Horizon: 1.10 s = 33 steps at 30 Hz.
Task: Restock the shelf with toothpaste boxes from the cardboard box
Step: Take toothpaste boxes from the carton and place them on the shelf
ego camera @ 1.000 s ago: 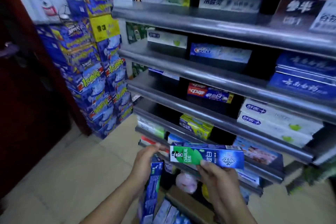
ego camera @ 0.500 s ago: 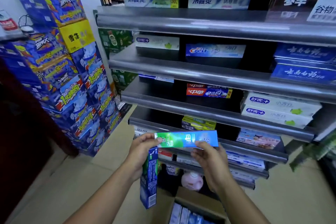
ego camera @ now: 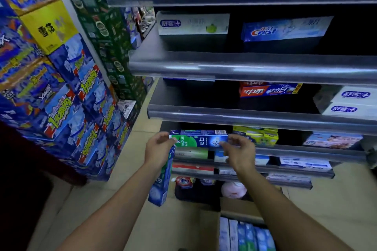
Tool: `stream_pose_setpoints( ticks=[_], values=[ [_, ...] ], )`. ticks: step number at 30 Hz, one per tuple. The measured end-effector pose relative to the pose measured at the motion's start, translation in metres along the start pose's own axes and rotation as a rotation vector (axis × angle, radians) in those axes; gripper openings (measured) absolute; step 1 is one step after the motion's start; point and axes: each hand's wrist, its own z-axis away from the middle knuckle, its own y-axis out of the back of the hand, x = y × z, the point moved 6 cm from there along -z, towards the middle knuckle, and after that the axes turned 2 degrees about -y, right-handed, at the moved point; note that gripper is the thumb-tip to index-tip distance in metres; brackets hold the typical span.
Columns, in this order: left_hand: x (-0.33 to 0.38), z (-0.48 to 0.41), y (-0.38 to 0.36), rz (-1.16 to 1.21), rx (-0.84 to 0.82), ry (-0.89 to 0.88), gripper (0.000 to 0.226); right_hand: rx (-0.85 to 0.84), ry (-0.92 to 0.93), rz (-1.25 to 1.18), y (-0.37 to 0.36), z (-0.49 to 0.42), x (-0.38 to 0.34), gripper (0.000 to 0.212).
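So the shelf (ego camera: 255,71) is a tall stack of grey metal tiers, each with a raised front rail. More stock is stood on end in the cardboard box (ego camera: 236,205) on the floor.

The toothpaste box (ego camera: 199,139) is held level at the front of a lower tier. It's thin card round a tube, so it's probably light, stiff lengthwise, easily dented on the broad faces and a bit slippery where the print is glossy. It's best gripped by the short ends, as it is now: the left end is pinched by the left hand (ego camera: 158,146) and the right end by the curled fingertips of the right hand (ego camera: 238,149). A second box (ego camera: 163,179) hangs below the left hand, seemingly tucked into the same grip.

Blue cartons (ego camera: 61,98) are stacked well off to the left, no bother. The front rail has to be cleared though, and a yellow box (ego camera: 257,134) is parked just beside the right end.
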Motion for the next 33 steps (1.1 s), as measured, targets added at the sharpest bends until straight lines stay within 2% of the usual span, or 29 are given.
stream_pose_setpoints(
  ticks=[3,8,10,12,15,17,18,20,22,23,24,25,28,31,33],
  values=[
    [-0.001,-0.031,0.0,-0.026,-0.016,-0.032,0.024,-0.019,-0.004,0.065,-0.022,-0.027,0.005,0.032],
    [-0.008,-0.069,-0.007,-0.178,-0.104,0.016,0.018,-0.112,-0.047,0.226,-0.052,-0.058,0.019,0.052],
    [-0.013,-0.075,-0.012,-0.255,-0.172,0.057,0.035,-0.184,-0.092,0.349,-0.064,-0.064,0.029,0.057],
    [-0.013,-0.079,-0.014,-0.285,-0.201,0.067,0.034,-0.199,-0.111,0.429,-0.069,-0.066,0.033,0.061],
    [-0.01,-0.077,-0.006,-0.214,-0.149,0.096,0.019,-0.076,-0.081,0.491,-0.058,-0.06,0.028,0.063],
    [-0.009,-0.073,0.003,-0.069,-0.066,0.162,0.018,0.045,0.0,0.454,-0.045,-0.042,0.021,0.052],
    [-0.011,-0.07,0.006,0.03,-0.021,0.227,0.016,0.045,0.032,0.414,-0.044,-0.03,0.022,0.045],
    [-0.019,-0.061,0.011,0.224,0.048,0.388,0.015,-0.135,0.019,0.315,-0.056,-0.001,0.032,0.037],
    [-0.025,-0.052,0.01,0.397,0.07,0.483,0.014,-0.445,-0.092,0.274,-0.078,0.031,0.048,0.052],
    [-0.026,-0.049,0.008,0.476,0.066,0.503,0.022,-0.554,-0.137,0.266,-0.086,0.043,0.055,0.061],
    [-0.027,-0.046,0.005,0.547,0.058,0.517,0.028,-0.592,-0.158,0.232,-0.091,0.049,0.061,0.064],
    [-0.027,-0.044,0.001,0.598,0.04,0.526,0.032,-0.562,-0.154,0.173,-0.092,0.048,0.065,0.057],
    [-0.024,-0.038,-0.007,0.663,-0.032,0.512,0.037,-0.323,-0.121,0.015,-0.079,0.034,0.063,0.031],
    [-0.024,-0.04,0.002,0.497,-0.007,0.388,0.027,-0.237,-0.096,-0.123,-0.06,0.021,0.046,0.031],
    [-0.024,-0.041,0.012,0.355,-0.056,0.287,0.027,-0.208,-0.073,-0.145,-0.046,0.018,0.032,0.036]
  ],
)
